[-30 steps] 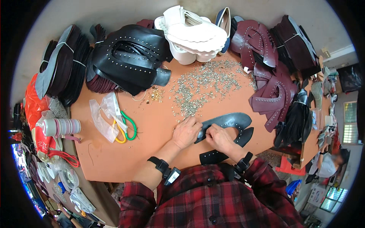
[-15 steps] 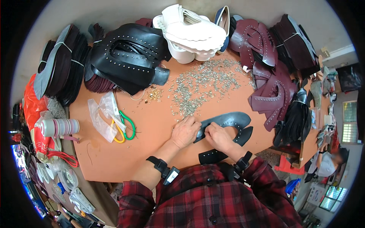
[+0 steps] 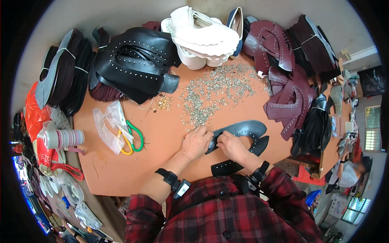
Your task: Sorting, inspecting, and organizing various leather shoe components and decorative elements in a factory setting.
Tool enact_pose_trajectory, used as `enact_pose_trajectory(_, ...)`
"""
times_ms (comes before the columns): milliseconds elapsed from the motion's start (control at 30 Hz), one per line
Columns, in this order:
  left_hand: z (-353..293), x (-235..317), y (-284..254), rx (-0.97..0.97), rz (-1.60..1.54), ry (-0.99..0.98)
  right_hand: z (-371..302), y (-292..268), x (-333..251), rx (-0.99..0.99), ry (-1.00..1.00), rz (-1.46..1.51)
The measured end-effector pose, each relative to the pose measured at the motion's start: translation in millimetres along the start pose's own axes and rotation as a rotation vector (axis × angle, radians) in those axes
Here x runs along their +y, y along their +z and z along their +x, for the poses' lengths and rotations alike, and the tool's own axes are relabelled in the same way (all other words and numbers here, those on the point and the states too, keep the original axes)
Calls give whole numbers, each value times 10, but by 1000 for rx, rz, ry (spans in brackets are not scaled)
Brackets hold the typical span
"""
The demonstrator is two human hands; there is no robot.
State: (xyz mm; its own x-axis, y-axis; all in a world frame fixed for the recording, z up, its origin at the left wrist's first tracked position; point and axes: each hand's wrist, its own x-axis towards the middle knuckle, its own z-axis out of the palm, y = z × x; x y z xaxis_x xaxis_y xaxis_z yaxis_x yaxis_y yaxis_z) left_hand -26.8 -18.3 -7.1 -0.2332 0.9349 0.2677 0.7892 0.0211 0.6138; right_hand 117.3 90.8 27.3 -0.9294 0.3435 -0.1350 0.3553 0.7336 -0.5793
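A black leather shoe upper (image 3: 244,127), curved and set with a row of silver studs, lies on the table before me. My left hand (image 3: 197,141) is closed at its left end, fingertips bent against the leather. Over the same end, my right hand (image 3: 231,146) is closed with thumb and fingers pinched on the leather. Any small part between the fingertips is hidden. Just beyond my hands spreads a wide scatter of silver studs (image 3: 200,111), with a small heap of gold studs (image 3: 163,102) to its left.
Green-and-yellow-handled scissors (image 3: 135,135) lie beside a clear plastic bag (image 3: 108,128) at left. Studded black uppers (image 3: 135,60), white pieces (image 3: 204,34) and maroon studded uppers (image 3: 289,97) line the far side. Tape rolls (image 3: 65,137) stand at the left edge. Another person (image 3: 349,174) sits far right.
Both hands stay at the left end of the shoe upper with only slight finger movement. The whole view has shifted a little.
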Motion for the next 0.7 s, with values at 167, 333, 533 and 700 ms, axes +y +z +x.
enact_pose_trajectory(167, 15, 18, -18, -15, -9, -1, 134, -83, 26, -116, 151, 66)
enact_pose_trajectory(333, 18, 23, -32, -40, -27, -16, 217, -107, 60, -205, 118, -22)
enact_pose_trajectory(533, 27, 6, -21, 11, -43, -1, 352, -186, -73, -331, 180, -124)
enact_pose_trajectory(700, 24, 20, -50, -24, -29, -23, 337, -201, -45, -307, 193, -111)
